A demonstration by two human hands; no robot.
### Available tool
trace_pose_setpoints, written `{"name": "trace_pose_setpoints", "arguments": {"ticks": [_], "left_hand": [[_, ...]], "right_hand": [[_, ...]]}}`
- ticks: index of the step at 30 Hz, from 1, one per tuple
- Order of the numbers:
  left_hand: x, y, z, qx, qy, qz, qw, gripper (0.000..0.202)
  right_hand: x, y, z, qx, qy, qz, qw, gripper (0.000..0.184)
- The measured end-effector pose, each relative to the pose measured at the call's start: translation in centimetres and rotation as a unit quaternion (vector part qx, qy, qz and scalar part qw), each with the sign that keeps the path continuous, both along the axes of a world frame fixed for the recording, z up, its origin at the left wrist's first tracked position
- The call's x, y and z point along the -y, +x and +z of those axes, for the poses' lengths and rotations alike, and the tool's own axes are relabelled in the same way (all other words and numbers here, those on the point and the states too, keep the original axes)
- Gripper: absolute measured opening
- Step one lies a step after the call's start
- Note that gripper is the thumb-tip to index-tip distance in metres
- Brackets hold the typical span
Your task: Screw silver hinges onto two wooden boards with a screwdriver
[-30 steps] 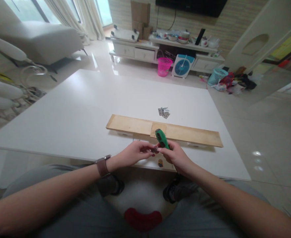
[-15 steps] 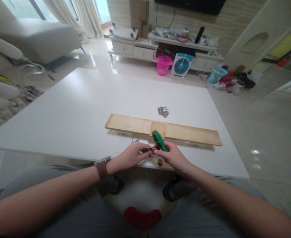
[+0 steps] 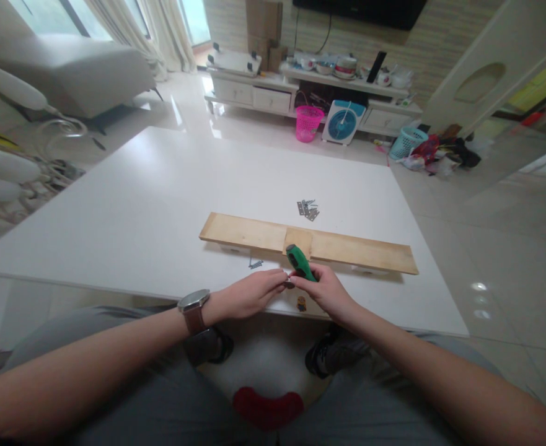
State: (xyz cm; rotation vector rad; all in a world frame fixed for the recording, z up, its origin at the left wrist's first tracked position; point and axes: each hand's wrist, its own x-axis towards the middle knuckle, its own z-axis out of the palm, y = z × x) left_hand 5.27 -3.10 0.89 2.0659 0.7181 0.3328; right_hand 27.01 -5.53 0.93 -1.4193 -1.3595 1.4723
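Note:
My right hand (image 3: 331, 291) grips a screwdriver by its green handle (image 3: 300, 262), tilted with the butt end up and away from me. Its tip is hidden among my fingers. My left hand (image 3: 256, 293), a watch on its wrist, is closed with its fingertips meeting my right fingers around a small metal piece (image 3: 288, 282), mostly covered. Just beyond both hands lies a long wooden board (image 3: 247, 232) with a short wooden block (image 3: 298, 240) across its middle. Several screws (image 3: 256, 264) rest on the near side of the board.
Metal plates with holes and more screws (image 3: 308, 209) lie in a pile beyond the board. A small cartoon sticker (image 3: 301, 303) is near the front edge of the white table (image 3: 161, 186). On the floor beyond stand a pink basket (image 3: 308, 124) and a blue fan (image 3: 343, 122).
My left hand has turned, its fingers now straighter and covering more of the small metal piece. The screws beside it show more fully. The right hand and screwdriver stay nearly in place.

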Motion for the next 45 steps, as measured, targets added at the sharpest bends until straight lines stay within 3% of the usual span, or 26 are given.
{"name": "trace_pose_setpoints", "arguments": {"ticks": [17,26,45], "left_hand": [[0.2,-0.1,0.9,-0.01,-0.061,-0.007,0.998,0.036],[0.1,-0.1,0.5,-0.051,-0.044,-0.004,0.998,0.026],[0.2,-0.2,-0.3,-0.105,0.028,-0.004,0.994,0.031]], "right_hand": [[0.2,-0.1,0.2,-0.026,-0.021,-0.023,0.999,0.029],[0.2,0.0,-0.1,-0.017,-0.01,-0.008,1.0,0.027],[0.3,-0.2,0.3,-0.046,-0.041,-0.016,0.998,0.027]]}}
